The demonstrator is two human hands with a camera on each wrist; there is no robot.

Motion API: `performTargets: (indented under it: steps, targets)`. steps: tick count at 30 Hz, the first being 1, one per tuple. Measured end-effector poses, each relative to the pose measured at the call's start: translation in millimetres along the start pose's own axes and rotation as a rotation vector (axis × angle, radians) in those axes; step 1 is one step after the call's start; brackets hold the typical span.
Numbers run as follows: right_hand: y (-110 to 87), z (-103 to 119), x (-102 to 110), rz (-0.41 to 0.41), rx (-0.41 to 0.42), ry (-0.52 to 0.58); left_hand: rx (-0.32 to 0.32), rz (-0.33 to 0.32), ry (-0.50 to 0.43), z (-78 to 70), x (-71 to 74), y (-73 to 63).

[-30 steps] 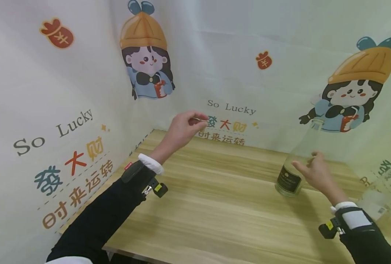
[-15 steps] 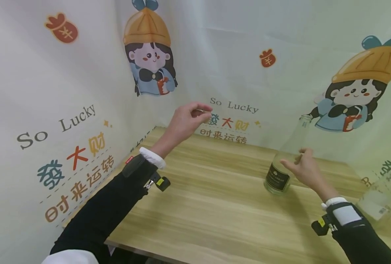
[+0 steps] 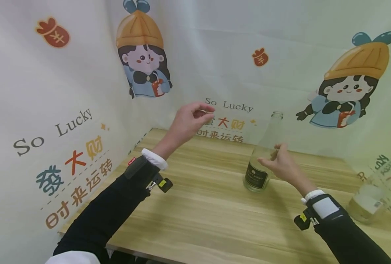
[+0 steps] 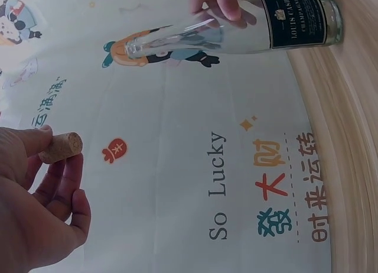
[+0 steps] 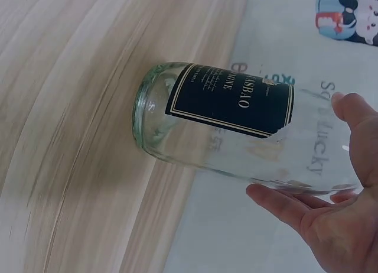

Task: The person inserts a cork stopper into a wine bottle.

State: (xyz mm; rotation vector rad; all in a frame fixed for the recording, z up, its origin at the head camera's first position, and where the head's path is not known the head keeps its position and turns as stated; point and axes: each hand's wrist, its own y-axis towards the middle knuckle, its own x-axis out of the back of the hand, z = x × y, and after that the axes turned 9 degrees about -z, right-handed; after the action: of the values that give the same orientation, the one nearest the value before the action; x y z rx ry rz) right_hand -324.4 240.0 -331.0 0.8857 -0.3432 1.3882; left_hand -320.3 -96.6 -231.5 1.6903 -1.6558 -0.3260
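Left hand (image 3: 187, 123): fingers pinching small tan cylindrical cork (image 4: 64, 148), raised | Right hand (image 3: 284, 165): fingers clamped round upright, black-labelled clear glass bottle (image 5: 242, 128) | Base: near wooden tabletop (image 3: 198, 209), contact indeterminate

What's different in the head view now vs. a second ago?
The clear glass bottle with the black label, gripped by the right hand, moved left, toward the left hand. No new grip or release shows. The left hand, pinching a tan cork stopper, stayed raised nearly in place; the second clear bottle at right stayed put.
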Motion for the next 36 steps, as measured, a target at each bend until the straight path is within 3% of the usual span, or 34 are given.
performTargets:
  steps: [12, 19, 30, 36]
  targets:
    - [0.7, 26.7, -29.1, -0.007, 0.089, 0.040, -0.034, 0.014, -0.022, -10.4, -12.1, 4.5]
    - [0.8, 35.1, -38.7, -0.004, 0.116, 0.087, -0.063, 0.017, -0.001, -16.6, -23.5, 8.2]
    - [-4.0, 45.0, -48.3, 0.014, 0.135, 0.124, -0.102, 0.029, -0.048, -26.5, -39.3, 12.0]
    - [-8.4, 50.4, -52.3, 0.020, 0.168, 0.094, -0.099, 0.029, -0.062, -29.2, -45.3, 16.7]
